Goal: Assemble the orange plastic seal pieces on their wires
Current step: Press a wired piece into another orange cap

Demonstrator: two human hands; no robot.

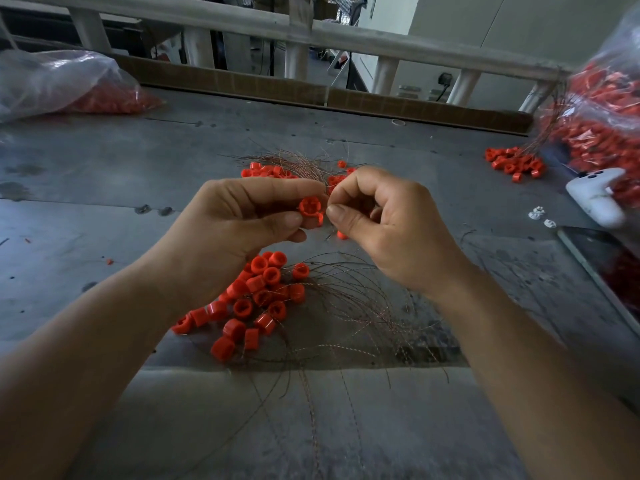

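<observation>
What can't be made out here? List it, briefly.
Head view:
- Whatever the right hand pinches: hidden behind its own thumb and forefinger.
- Underside of the orange seal piece: covered by the left hand.
- Bag of orange parts, right: cut off by the frame edge.
- White bits near it: too small to identify.

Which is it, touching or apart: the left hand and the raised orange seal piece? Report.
Touching. The head view shows the left hand pinching the orange seal piece, thumb against it.
</observation>
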